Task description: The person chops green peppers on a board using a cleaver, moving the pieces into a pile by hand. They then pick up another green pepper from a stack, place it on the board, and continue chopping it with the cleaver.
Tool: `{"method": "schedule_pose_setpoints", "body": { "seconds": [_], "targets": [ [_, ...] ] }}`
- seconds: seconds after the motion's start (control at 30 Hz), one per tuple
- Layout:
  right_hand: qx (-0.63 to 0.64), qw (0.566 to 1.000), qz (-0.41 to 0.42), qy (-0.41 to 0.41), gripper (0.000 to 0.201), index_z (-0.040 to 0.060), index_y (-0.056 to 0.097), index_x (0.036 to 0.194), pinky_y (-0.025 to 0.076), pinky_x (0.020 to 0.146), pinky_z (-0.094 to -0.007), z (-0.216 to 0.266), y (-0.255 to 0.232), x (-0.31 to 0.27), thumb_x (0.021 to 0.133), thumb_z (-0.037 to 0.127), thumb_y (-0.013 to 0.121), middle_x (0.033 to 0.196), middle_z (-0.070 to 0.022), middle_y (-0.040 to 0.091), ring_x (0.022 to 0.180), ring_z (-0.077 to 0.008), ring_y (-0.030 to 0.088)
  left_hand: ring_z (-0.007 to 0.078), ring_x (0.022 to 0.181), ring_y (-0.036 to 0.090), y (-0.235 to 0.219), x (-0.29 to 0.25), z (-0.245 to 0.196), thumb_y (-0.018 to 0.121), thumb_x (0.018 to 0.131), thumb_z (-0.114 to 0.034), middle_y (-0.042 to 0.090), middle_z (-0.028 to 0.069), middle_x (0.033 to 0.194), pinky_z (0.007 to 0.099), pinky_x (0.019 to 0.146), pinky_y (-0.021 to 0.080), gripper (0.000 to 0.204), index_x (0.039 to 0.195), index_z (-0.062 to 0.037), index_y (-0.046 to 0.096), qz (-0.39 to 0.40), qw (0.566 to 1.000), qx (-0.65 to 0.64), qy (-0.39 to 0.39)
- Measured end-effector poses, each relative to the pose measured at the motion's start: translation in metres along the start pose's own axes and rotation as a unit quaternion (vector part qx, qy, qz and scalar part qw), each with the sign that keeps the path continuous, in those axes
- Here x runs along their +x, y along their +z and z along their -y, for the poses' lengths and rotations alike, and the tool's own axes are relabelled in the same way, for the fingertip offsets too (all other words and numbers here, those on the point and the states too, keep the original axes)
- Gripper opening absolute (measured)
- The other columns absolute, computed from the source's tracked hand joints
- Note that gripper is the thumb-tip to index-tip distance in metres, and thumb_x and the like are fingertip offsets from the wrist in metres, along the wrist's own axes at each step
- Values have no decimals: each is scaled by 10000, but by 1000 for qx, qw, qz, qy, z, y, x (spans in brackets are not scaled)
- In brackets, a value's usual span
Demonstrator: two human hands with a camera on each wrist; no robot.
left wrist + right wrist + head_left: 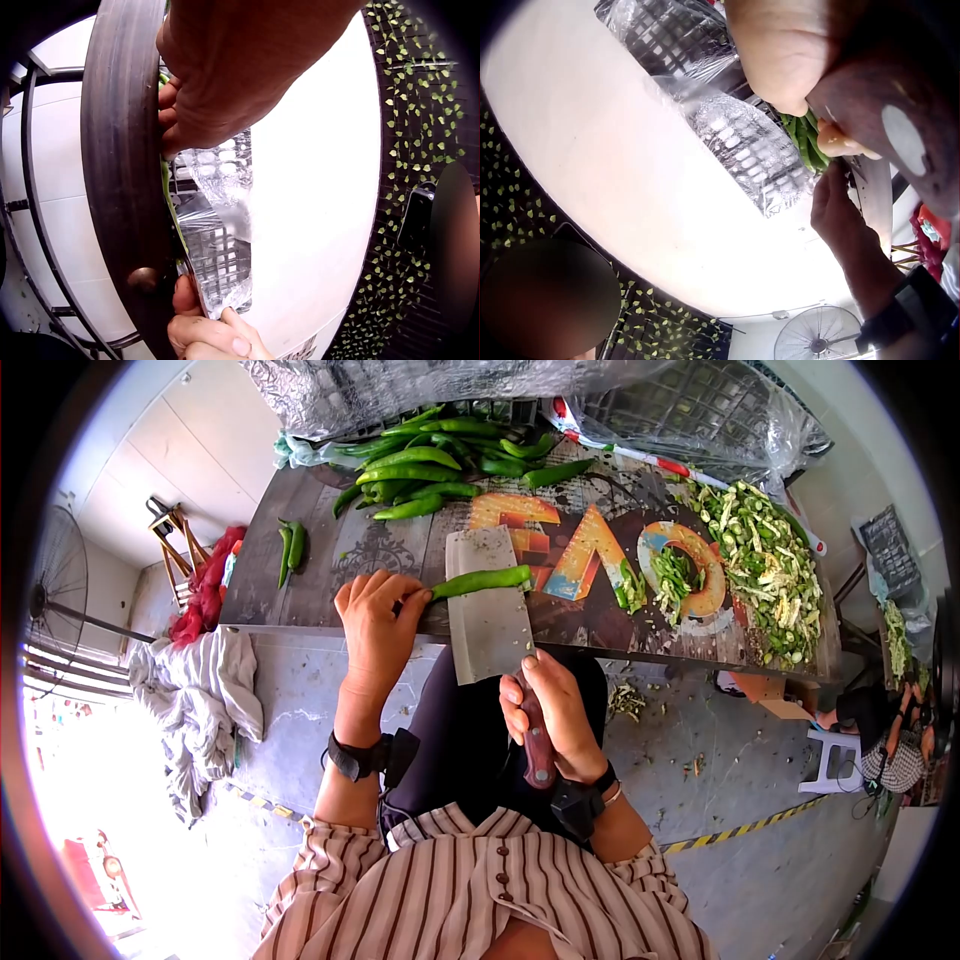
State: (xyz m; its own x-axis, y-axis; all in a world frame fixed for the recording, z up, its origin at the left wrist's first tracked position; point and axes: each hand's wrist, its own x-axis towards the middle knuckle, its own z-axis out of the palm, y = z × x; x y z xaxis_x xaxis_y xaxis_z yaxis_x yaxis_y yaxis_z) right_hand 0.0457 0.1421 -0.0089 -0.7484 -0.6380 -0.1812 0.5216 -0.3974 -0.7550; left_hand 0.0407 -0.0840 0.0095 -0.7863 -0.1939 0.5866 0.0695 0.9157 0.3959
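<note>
My left hand (pixel 378 625) pinches one end of a long green chili pepper (pixel 480 581) near the table's front edge. The pepper lies across the broad blade of a cleaver (pixel 490 625) in the head view, its other end just past the blade's right side. Below it, my right hand (pixel 556 710) grips the cleaver's reddish-brown wooden handle (pixel 538 745), with the thumb up by the blade. The left wrist view shows my left hand (pixel 217 82) from behind, its fingertips at the table edge. In the right wrist view the handle (pixel 892 127) looms close beside my right hand (pixel 787 52).
Whole green peppers (pixel 420 465) are heaped at the back of the dark table (pixel 330 595), and a few lie at its left (pixel 291 550). Chopped pepper (pixel 765 575) covers the right end, with small piles (pixel 675 582) nearer. Plastic-wrapped crates (pixel 690 420) stand behind.
</note>
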Motion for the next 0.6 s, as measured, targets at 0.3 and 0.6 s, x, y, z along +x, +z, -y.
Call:
{"method": "schedule_pose_setpoints", "body": {
  "seconds": [0.3, 0.6],
  "targets": [
    [-4, 1000, -8, 2, 211, 78, 470, 1063, 450, 443, -237, 4, 4, -2, 1039, 285, 437, 763, -12, 498, 524, -78, 504, 213, 786, 536, 1, -1, 2, 712, 808, -171, 576, 2, 744, 371, 853, 352, 72, 784, -113, 677, 7, 1000, -9, -16],
    [39, 999, 3, 20, 228, 73, 467, 1030, 424, 437, -226, 13, -1, -5, 1035, 297, 425, 769, -7, 486, 519, -67, 473, 207, 764, 536, 0, -1, 2, 706, 824, -151, 579, 13, 746, 345, 849, 358, 77, 801, -86, 673, 0, 1000, -17, -4]
  ]
}}
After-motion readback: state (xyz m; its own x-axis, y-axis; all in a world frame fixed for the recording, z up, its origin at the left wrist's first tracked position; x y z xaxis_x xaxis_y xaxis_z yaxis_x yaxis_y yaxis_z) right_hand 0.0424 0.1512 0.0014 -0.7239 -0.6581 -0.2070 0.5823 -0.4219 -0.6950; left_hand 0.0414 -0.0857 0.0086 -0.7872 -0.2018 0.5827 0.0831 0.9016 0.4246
